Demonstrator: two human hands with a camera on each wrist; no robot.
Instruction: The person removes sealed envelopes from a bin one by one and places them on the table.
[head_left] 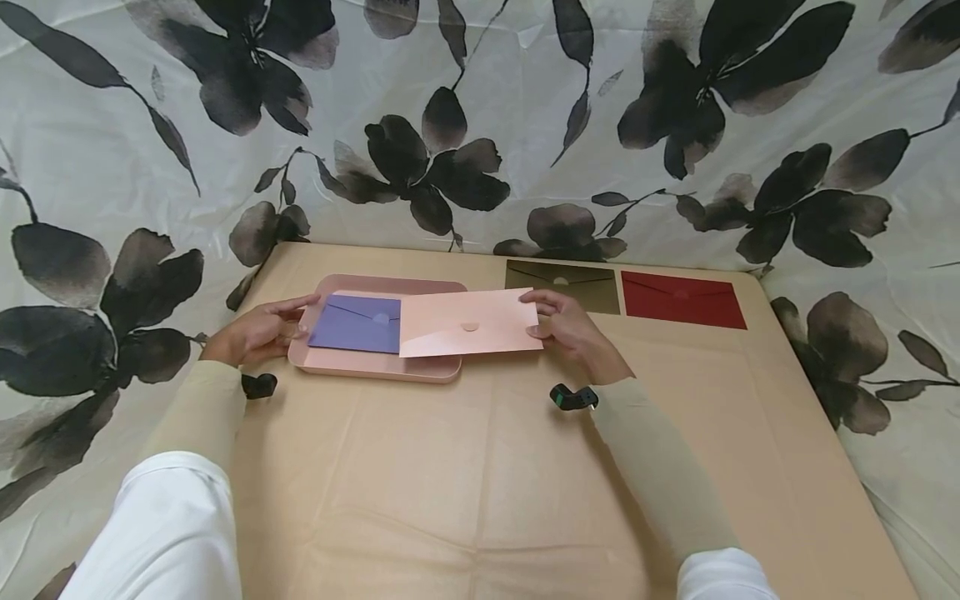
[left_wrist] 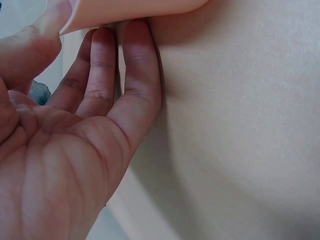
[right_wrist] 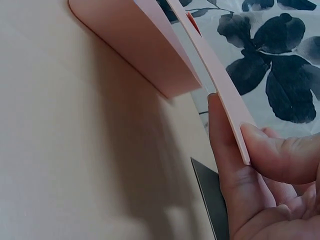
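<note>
My left hand [head_left: 258,332] holds the left rim of a pink tray [head_left: 375,367], thumb over the edge and fingers against its outer side in the left wrist view. Inside the tray lies a blue-purple envelope [head_left: 348,325], its right part hidden. A pale pink envelope [head_left: 480,312] with a round seal overlaps the tray's right half. Its right end is pinched between the thumb and fingers of my right hand [head_left: 568,327]. Seen edge-on in the right wrist view, this pink envelope [right_wrist: 222,90] is raised off the table and tilted.
Along the table's far edge lie an olive-green envelope [head_left: 577,282], partly behind the right hand, and a red envelope [head_left: 682,300] to its right. A tan cover with creases spreads over the table [head_left: 420,483]. Floral cloth [head_left: 555,75] hangs behind and at the sides.
</note>
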